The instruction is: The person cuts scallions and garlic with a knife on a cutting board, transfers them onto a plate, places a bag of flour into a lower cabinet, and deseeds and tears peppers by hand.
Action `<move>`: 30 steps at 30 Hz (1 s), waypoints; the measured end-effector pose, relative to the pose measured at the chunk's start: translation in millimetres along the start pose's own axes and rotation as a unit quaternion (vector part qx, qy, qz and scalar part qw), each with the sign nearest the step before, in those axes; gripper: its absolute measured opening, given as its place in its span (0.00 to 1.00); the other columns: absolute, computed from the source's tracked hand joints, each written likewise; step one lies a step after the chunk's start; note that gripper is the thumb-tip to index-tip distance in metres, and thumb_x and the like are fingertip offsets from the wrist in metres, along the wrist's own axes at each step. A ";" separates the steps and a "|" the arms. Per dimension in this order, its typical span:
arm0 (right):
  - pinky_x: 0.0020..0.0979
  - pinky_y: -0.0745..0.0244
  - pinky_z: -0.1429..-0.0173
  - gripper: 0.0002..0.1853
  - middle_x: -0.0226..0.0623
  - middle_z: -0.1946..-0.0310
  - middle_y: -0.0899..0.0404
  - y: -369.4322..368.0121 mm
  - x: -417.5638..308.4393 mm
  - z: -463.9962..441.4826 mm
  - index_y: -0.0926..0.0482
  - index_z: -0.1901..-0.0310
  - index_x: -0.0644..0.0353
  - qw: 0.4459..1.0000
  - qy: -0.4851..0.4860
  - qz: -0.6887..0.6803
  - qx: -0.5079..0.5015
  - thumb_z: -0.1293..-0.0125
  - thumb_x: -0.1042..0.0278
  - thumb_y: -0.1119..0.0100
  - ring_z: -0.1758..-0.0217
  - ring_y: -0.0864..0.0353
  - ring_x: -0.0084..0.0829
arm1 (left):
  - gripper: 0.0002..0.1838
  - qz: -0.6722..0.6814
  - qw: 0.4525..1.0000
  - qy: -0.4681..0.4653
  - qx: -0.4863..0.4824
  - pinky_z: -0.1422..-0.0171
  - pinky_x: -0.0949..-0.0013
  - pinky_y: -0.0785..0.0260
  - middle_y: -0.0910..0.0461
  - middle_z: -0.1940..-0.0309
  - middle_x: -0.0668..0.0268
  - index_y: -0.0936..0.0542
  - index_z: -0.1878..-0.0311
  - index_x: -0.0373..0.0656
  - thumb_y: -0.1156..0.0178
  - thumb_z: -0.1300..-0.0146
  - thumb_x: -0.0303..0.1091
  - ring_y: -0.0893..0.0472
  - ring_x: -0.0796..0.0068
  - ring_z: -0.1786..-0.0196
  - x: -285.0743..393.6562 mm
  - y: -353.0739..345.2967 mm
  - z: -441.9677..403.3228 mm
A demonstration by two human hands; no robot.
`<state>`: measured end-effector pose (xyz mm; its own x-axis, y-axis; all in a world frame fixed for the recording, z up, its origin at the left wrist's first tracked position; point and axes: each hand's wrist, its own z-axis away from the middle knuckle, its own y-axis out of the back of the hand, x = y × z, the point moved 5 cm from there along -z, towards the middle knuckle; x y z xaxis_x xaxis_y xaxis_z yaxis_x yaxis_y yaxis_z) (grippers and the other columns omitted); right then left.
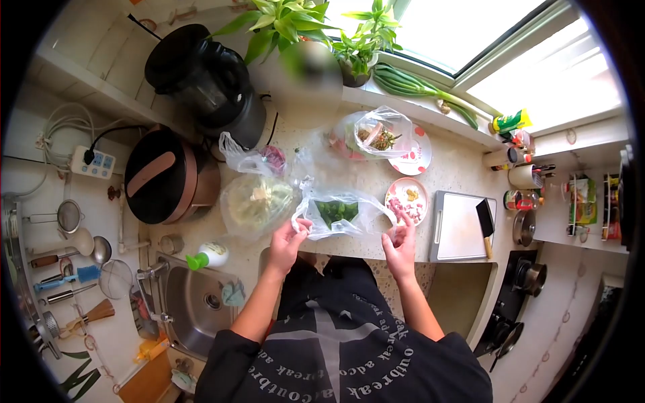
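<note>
A clear plastic bag [366,213] with green vegetables [337,212] inside lies at the counter's front edge, its mouth spread between my hands. My left hand [290,240] is closed on the bag's left edge. On the other side, my right hand [401,243] pinches the bag's right edge, close to a plate of chopped pieces [407,201]. Left of the greens sits a bag with a pale vegetable [259,201], and behind it a bag with something purple-red [272,160]. Farther back, another bag [379,134] holds reddish and green items beside a patterned plate [411,153].
To the right, a cleaver [485,225] lies on a cutting board [460,235]. A sink [201,302] and a green-capped bottle [211,255] are at the left front, a cooker [168,176] and black appliance [215,87] behind. Pans [531,277] sit on the stove at right.
</note>
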<state>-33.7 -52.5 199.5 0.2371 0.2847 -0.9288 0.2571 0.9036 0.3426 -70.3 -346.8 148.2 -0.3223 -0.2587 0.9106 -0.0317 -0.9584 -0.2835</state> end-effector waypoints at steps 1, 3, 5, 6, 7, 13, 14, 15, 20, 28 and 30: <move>0.28 0.22 0.57 0.28 0.35 0.57 0.20 6.7 -15.0 2.1 0.29 0.34 0.64 0.986 0.123 0.094 0.056 0.37 0.84 0.39 0.62 0.20 0.27 | 0.07 -0.016 0.999 -0.028 -0.016 0.39 0.69 0.28 0.14 0.55 0.66 0.17 0.54 0.37 0.41 0.29 0.28 0.18 0.75 0.52 -0.4 -0.7 1.8; 0.34 0.20 0.54 0.25 0.37 0.55 0.21 4.0 -85.3 11.4 0.23 0.43 0.62 0.879 0.357 0.271 0.162 0.44 0.84 0.38 0.62 0.20 0.35 | 0.08 -0.048 0.994 -0.085 -0.048 0.38 0.69 0.28 0.15 0.56 0.66 0.18 0.51 0.37 0.42 0.27 0.29 0.18 0.77 0.52 -2.5 -2.7 3.5; 0.39 0.19 0.49 0.18 0.40 0.58 0.20 -9.9 -88.5 11.2 0.20 0.56 0.62 0.909 0.382 0.164 0.022 0.52 0.85 0.38 0.58 0.18 0.44 | 0.12 -0.007 0.997 -0.047 -0.055 0.37 0.70 0.29 0.16 0.57 0.67 0.19 0.44 0.36 0.43 0.27 0.28 0.19 0.77 0.51 -2.4 -7.8 6.2; 0.39 0.19 0.48 0.17 0.40 0.58 0.19 -23.3 -91.6 7.2 0.20 0.57 0.62 0.909 0.390 0.131 -0.068 0.52 0.85 0.38 0.57 0.17 0.43 | 0.15 0.014 0.998 -0.028 -0.060 0.37 0.70 0.29 0.16 0.58 0.67 0.20 0.41 0.36 0.44 0.27 0.28 0.19 0.77 0.51 -3.2 -10.4 7.0; 0.39 0.19 0.48 0.16 0.41 0.59 0.19 -37.1 -95.0 3.5 0.20 0.59 0.62 0.900 0.395 0.097 -0.157 0.52 0.85 0.38 0.55 0.17 0.43 | 0.18 0.002 0.998 -0.018 -0.065 0.37 0.70 0.28 0.16 0.59 0.68 0.22 0.36 0.37 0.44 0.27 0.28 0.19 0.77 0.52 -4.8 -11.9 6.1; 0.43 0.20 0.49 0.11 0.32 0.55 0.15 -89.9 -13.8 -39.4 0.17 0.56 0.54 0.822 0.321 0.390 -0.262 0.39 0.73 0.41 0.51 0.14 0.41 | 0.36 -0.183 0.982 -0.026 -0.046 0.47 0.71 0.25 0.20 0.67 0.70 0.38 0.19 0.43 0.42 0.29 0.27 0.19 0.78 0.62 -0.4 -11.9 3.0; 0.46 0.20 0.46 0.12 0.33 0.54 0.15 -88.0 -6.2 -45.9 0.17 0.53 0.53 0.829 0.280 0.410 -0.256 0.37 0.71 0.43 0.52 0.14 0.43 | 0.38 -0.220 0.975 -0.029 -0.033 0.48 0.71 0.25 0.21 0.67 0.70 0.40 0.17 0.44 0.41 0.29 0.27 0.20 0.78 0.64 1.3 -9.7 3.9; 0.45 0.21 0.44 0.13 0.37 0.55 0.14 -84.2 2.0 -52.3 0.16 0.50 0.54 0.825 0.197 0.448 -0.281 0.35 0.68 0.42 0.54 0.13 0.44 | 0.40 -0.256 0.966 -0.033 -0.019 0.50 0.71 0.25 0.21 0.68 0.70 0.43 0.16 0.45 0.41 0.29 0.27 0.21 0.78 0.65 2.5 -7.1 3.8; 0.48 0.18 0.48 0.27 0.46 0.58 0.13 -69.4 23.3 -65.7 0.23 0.34 0.55 0.827 0.151 0.457 -0.291 0.35 0.62 0.37 0.53 0.12 0.47 | 0.45 -0.237 0.971 -0.027 0.013 0.50 0.71 0.25 0.22 0.68 0.70 0.52 0.14 0.48 0.41 0.29 0.27 0.21 0.78 0.65 -3.9 2.5 0.4; 0.46 0.17 0.58 0.29 0.48 0.56 0.17 -58.7 18.6 -74.9 0.24 0.40 0.60 0.840 0.189 0.482 -0.166 0.44 0.62 0.31 0.60 0.14 0.48 | 0.47 -0.235 0.965 -0.112 -0.020 0.50 0.73 0.25 0.18 0.44 0.61 0.54 0.14 0.48 0.41 0.30 0.24 0.24 0.79 0.65 -10.2 -11.6 -5.7; 0.47 0.17 0.58 0.26 0.47 0.55 0.18 -60.1 11.3 -74.3 0.22 0.43 0.61 0.835 0.186 0.491 -0.165 0.45 0.63 0.31 0.60 0.14 0.48 | 0.48 -0.257 0.960 -0.108 -0.019 0.51 0.74 0.26 0.20 0.34 0.57 0.54 0.14 0.48 0.41 0.32 0.23 0.25 0.80 0.66 -0.7 -16.3 -7.4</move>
<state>-116.1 -79.8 157.9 -0.1419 0.9645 -0.2226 -0.1759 0.1968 0.9646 -76.5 -330.1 149.9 -0.0517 0.2240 0.9732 -0.1702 -0.9622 0.2125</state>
